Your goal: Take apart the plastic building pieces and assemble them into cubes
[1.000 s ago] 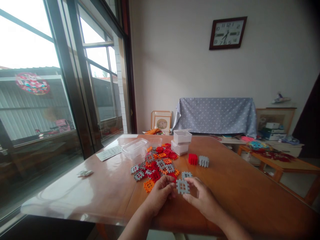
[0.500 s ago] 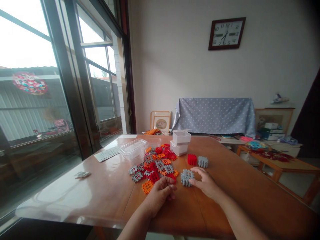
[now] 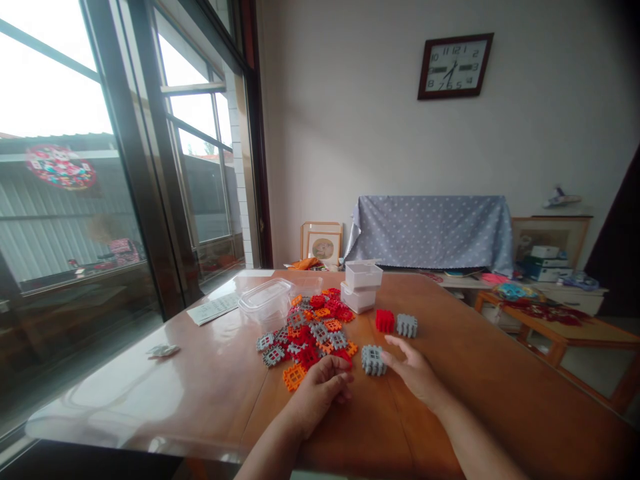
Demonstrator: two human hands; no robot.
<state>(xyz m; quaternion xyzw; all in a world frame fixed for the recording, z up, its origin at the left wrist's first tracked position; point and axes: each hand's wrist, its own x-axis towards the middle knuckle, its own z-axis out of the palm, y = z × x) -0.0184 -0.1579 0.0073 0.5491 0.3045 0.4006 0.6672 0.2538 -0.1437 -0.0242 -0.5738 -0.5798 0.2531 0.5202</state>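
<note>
A pile of red, orange and grey grid-shaped plastic tiles [image 3: 313, 330] lies on the wooden table [image 3: 475, 380]. My left hand [image 3: 320, 390] rests with curled fingers at the near edge of the pile, touching a red tile; what is under the fingers is hidden. My right hand [image 3: 414, 370] lies open on the table, fingers apart, just right of a small stack of grey tiles [image 3: 373, 360] and not gripping it. Farther back stand a red tile stack [image 3: 385, 321] and another grey tile stack [image 3: 407, 325].
Two stacked white boxes [image 3: 361, 285] and a clear plastic container [image 3: 267, 301] stand behind the pile. A paper sheet [image 3: 214, 308] and a small wrapper [image 3: 163, 350] lie at the left. Windows run along the left; a low table [image 3: 565, 330] with clutter stands at the right.
My right hand carried a grey tile forward, set it on the grey stack and let go, then drew back slightly to the right. My left hand stayed at the pile's edge.
</note>
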